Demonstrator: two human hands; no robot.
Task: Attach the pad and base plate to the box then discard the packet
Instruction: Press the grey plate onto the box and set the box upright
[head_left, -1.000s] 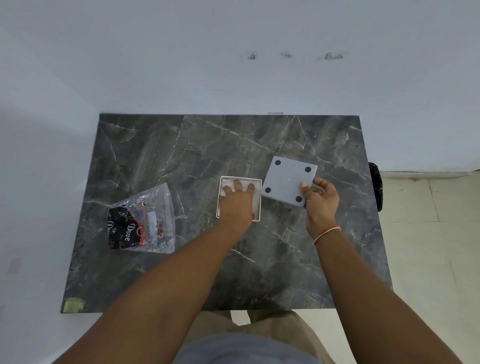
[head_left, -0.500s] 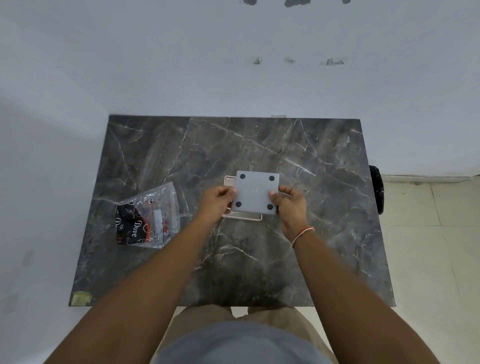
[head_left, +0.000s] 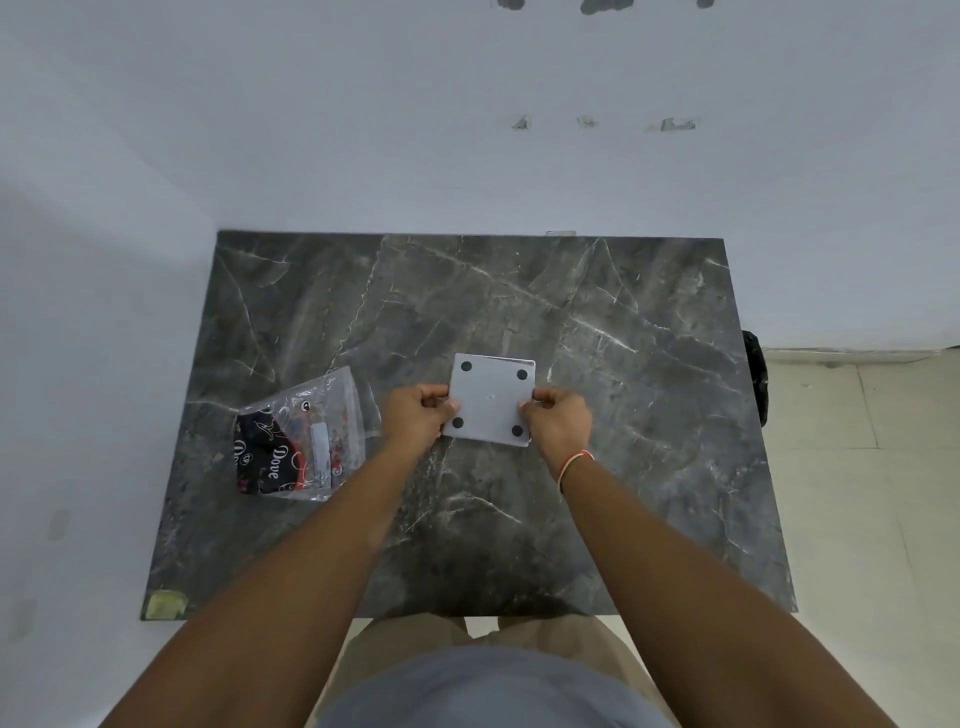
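A grey square base plate (head_left: 491, 397) with a black round foot near each corner lies flat over the white box, which is almost wholly hidden under it; only a thin white rim shows along its edges. My left hand (head_left: 418, 418) pinches the plate's left edge and my right hand (head_left: 558, 421) pinches its right edge. The pad is hidden inside the box. A clear plastic packet (head_left: 298, 441) with a black and red printed insert lies to the left of my left hand, apart from it.
The work sits on a dark grey marble table (head_left: 623, 338) pushed against a white wall. A black object (head_left: 756, 374) hangs off the table's right edge over a tiled floor. A yellowish patch (head_left: 166, 604) marks the near left corner.
My right hand carried the base plate from the right over the box. My left hand left the pad inside the box and took the plate's left edge. The plate now sits squarely over the box.
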